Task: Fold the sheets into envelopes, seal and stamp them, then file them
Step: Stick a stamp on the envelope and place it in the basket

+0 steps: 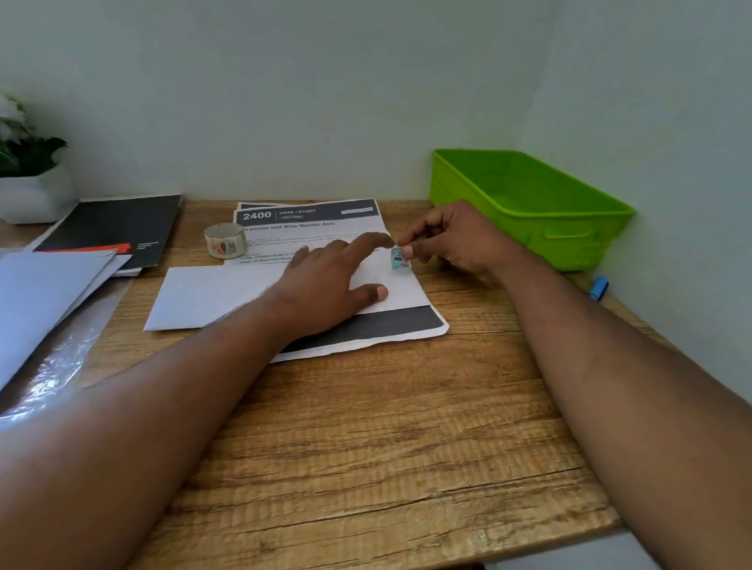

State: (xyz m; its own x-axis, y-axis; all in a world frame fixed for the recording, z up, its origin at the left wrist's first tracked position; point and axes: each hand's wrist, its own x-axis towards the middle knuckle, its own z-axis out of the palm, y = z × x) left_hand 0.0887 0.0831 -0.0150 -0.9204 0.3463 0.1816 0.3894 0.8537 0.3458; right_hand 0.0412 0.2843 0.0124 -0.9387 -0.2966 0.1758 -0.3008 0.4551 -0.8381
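Hands meet over a white envelope [219, 293] lying on the wooden desk [372, 435], on top of a printed sheet [315, 227] with a dark header and a dark band along its near edge. The left hand [322, 287] lies flat on the envelope, fingers straight and spread, thumb pressing near its right end and the forefinger reaching toward the far right corner. The right hand [454, 242] has its fingers curled and pinches a small teal stamp [399, 258] between thumb and fingertip, right at the envelope's upper right corner; whether the stamp already touches the paper I cannot tell. Just beyond the envelope's left part stands a roll of patterned tape [226, 240], touching the printed sheet's left edge. To the right, against the wall, sits a green plastic bin [578, 215], near the right hand. On the left side of the desk lies a stack of white envelopes [34, 295] on clear plastic wrap [55, 376], with a black folder [113, 229] behind them and a potted plant [16, 171] in the far corner. A small blue object [599, 287] rests near the desk's right edge, below the bin.
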